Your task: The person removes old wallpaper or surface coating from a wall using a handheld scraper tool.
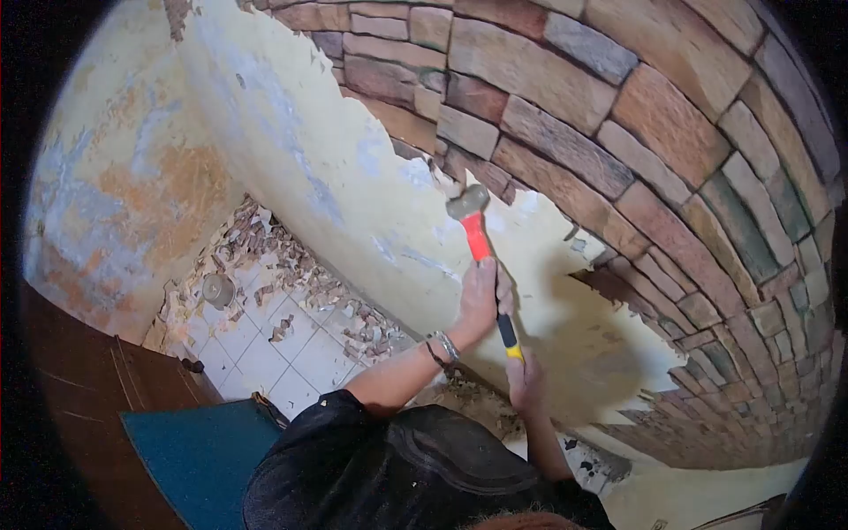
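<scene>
My left hand (484,296), with bands on its wrist, is wrapped round the handle of a hammer (475,234). The tool has a blunt grey head, a red neck, a black grip and a yellow end. Lower down, my right hand (525,382) closes on the handle by the yellow part. The grey head overlaps the ragged lower edge of a stone-patterned wall covering (565,146). Beneath that edge, bare cream wall (371,208) shows bluish-white patches.
Torn scraps (265,234) litter the white tiled floor (278,344) along the wall's foot. A round container (218,290) stands among them. At lower left are a brown wooden surface (71,389) and a teal panel (194,450). An orange-stained wall (132,194) meets the cream one.
</scene>
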Available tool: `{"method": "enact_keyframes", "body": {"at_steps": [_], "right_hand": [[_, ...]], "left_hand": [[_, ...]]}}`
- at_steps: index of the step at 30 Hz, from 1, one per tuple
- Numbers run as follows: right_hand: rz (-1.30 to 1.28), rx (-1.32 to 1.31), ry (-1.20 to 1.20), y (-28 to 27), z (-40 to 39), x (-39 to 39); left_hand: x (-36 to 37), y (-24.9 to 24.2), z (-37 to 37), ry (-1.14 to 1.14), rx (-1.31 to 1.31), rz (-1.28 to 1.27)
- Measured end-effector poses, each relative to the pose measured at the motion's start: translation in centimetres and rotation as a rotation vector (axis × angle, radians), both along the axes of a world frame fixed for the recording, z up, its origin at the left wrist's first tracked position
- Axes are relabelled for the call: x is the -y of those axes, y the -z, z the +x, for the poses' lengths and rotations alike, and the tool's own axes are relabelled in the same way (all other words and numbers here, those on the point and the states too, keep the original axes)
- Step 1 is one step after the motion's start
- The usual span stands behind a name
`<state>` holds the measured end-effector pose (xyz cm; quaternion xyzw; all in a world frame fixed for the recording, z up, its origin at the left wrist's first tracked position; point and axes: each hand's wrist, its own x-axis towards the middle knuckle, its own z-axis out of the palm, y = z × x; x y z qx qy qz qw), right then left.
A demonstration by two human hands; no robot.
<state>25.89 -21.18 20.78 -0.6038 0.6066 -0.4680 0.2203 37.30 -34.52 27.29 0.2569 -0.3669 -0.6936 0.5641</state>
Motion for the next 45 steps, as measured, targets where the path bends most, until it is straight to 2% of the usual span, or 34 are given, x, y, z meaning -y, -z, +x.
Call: {"method": "enact_keyframes", "body": {"at_steps": [1, 3, 4, 7, 8, 9, 11, 12, 13, 14, 16, 18, 21, 22, 31, 33, 35, 40, 42, 44, 45], "right_hand": [[-0.004, -0.006, -0.012, -1.1, 0.4, 0.6], [0.144, -0.077, 0.071, -2.9, 2.1, 1.6], [0.156, -0.195, 0.126, -2.6, 3.1, 2.7], [0.121, -0.115, 0.059, -3.5, 4.4, 3.5], [0.234, -0.092, 0.033, -3.7, 4.0, 3.0], [0.242, -0.091, 0.038, -3.7, 3.7, 2.1], [-0.065, -0.008, 0.094, -3.6, 2.8, -0.4], [-0.052, 0.102, 0.069, -3.9, 2.2, -2.0], [0.119, 0.159, 0.146, -5.1, 1.6, -3.4], [0.299, 0.215, 0.224, -6.3, 1.0, -4.4], [-0.013, -0.193, 0.22, -7.1, -1.2, -4.8], [0.002, -0.194, 0.201, -11.7, -1.5, -4.5], [0.029, -0.223, 0.172, -15.2, -0.3, -2.6], [0.064, -0.247, 0.177, -15.6, 0.2, -2.5], [0.116, -0.067, 0.145, -16.4, 0.2, -1.9], [0.112, -0.153, 0.142, -16.6, 1.3, 0.1], [0.109, -0.254, 0.108, -17.6, 2.9, 2.5], [0.012, -0.178, 0.063, -15.6, 0.3, 1.8], [0.183, -0.125, 0.1, -17.1, 0.7, 1.0], [0.09, -0.289, 0.034, -16.0, 2.3, 4.9], [0.057, -0.275, -0.049, -16.2, 4.3, 8.0]], "left_hand": [[0.6, -0.7, 0.5, -0.012, -0.006, -0.004], [2.0, -2.0, 1.9, -0.035, -0.062, 0.037], [2.9, -2.3, 2.5, -0.062, -0.068, -0.028], [3.1, -2.4, 3.2, -0.07, -0.015, 0.025], [2.9, -2.5, 3.3, -0.061, -0.029, 0.019], [2.3, -2.7, 3.0, -0.056, -0.028, 0.026], [0.8, -3.0, 2.0, -0.005, -0.129, 0.07], [-0.2, -2.6, 1.2, 0.038, -0.127, 0.018], [-0.4, -1.5, 0.3, 0.076, -0.106, -0.047], [-0.7, -2.5, -0.2, 0.088, -0.171, 0.015], [-1.5, -4.3, -0.9, 0.101, -0.233, 0.09], [-1.3, -5.7, -1.3, 0.111, -0.411, 0.174], [-0.9, -7.4, -0.6, 0.126, -0.383, 0.164], [0.5, -6.0, -0.1, 0.086, -0.438, 0.166], [1.4, -7.5, 0.7, 0.053, -0.433, 0.169], [2.3, -7.4, 1.3, 0.068, -0.481, 0.189], [4.2, -8.3, 3.0, -0.076, -0.432, 0.044], [3.2, -8.1, 1.6, -0.108, -0.361, 0.086], [2.8, -7.8, 1.5, -0.033, -0.446, 0.081], [6.9, -6.3, 3.4, -0.169, -0.386, 0.091], [9.0, -6.9, 5.6, -0.228, -0.436, 0.13]]}}
